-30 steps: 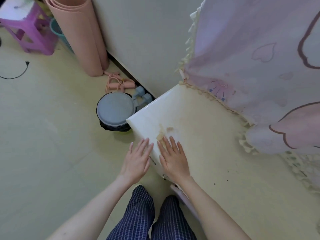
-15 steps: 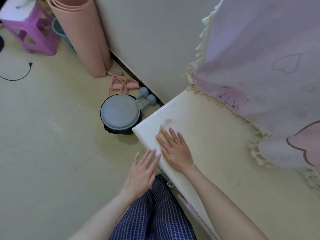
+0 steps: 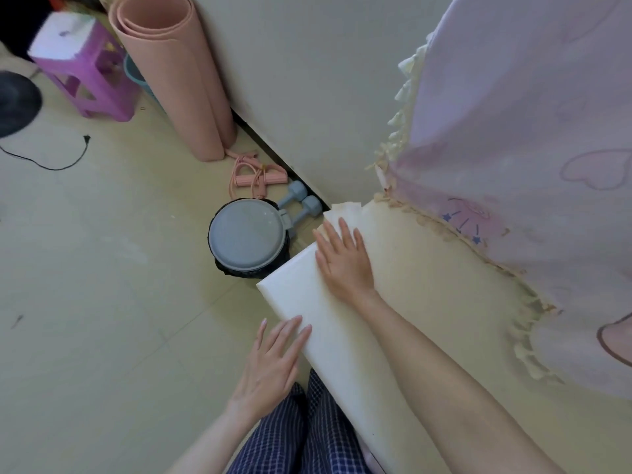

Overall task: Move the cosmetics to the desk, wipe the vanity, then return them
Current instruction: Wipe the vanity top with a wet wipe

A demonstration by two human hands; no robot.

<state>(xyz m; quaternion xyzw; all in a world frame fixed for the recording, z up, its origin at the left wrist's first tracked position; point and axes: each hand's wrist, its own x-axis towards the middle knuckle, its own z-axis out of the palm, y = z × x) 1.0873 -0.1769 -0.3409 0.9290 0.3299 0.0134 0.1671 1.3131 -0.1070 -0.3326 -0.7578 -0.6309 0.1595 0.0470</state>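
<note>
1. My right hand (image 3: 343, 260) lies flat on the vanity (image 3: 427, 319) top near its far left corner, fingers straight and pressing a pale wipe (image 3: 343, 212) that shows beyond my fingertips.
2. The wipe sits just ahead of those fingers, toward the wall end of the top; it reaches the far edge there.
3. My left hand (image 3: 273, 364) is released, fingers straight and holding nothing, its tips touching the front edge nearer me.
4. The top's long axis runs from the far left corner back along my right forearm. Judgement: unwiped surface lies rearward and right, so the next stroke should pull that way.
5. The right hand is the nearer to the wipe; the left is well apart.
6. No cosmetics are in view; judgement: wiping is the step in hand.
7. A fringed cloth (image 3: 513, 148) hangs over the top's right side.
</note>
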